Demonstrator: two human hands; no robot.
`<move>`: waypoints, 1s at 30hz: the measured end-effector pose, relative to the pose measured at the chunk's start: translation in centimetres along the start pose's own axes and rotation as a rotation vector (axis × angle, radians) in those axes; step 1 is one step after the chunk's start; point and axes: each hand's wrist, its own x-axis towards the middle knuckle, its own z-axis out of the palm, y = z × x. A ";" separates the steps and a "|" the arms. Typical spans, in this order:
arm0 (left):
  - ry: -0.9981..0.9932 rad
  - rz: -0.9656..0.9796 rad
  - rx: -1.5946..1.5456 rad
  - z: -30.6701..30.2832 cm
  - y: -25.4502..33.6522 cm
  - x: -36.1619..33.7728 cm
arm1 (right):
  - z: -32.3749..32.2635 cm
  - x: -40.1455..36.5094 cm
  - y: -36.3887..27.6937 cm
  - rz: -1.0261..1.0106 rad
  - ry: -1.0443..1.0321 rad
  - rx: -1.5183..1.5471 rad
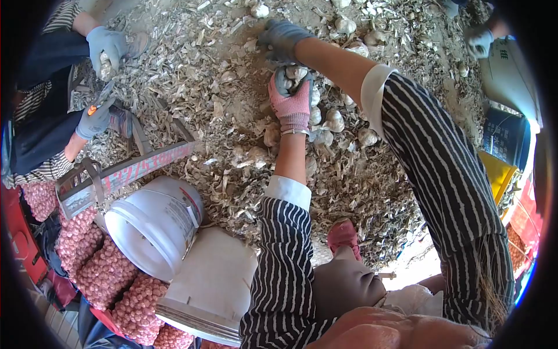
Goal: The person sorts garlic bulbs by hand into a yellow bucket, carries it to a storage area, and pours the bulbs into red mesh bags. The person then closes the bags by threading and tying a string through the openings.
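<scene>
My left hand (292, 102), in a pink glove with a grey palm, is closed around garlic bulbs (296, 72). Just beyond it, my right hand (283, 41), in a grey-blue glove, reaches across low over the littered ground. Its fingers point left and downward, and their undersides are hidden, so I cannot see whether anything is in them. Loose garlic bulbs (333, 120) lie to the right of my left wrist, among dry husks. More bulbs, including one pale bulb (345, 25), lie right of my right hand.
At left, another person's gloved hands hold garlic (107, 67) and an orange-marked cutting tool (100, 99). A metal-framed board (145, 164), white bucket (145, 227) and pinkish filled mesh bags (107, 273) stand lower left. Another gloved hand (479, 42) shows at upper right.
</scene>
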 end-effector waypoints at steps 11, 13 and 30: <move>-0.246 0.131 0.844 -2.6 -20.6 0.5 | 0.9 0.3 -9.7 -0.173 -0.060 -0.049; -0.129 0.038 0.167 -1.0 -7.3 -0.3 | -1.1 -0.8 -8.0 -0.037 0.034 0.183; 0.060 0.162 0.230 -0.5 1.7 -0.7 | -4.6 -9.2 4.0 0.255 -0.043 0.252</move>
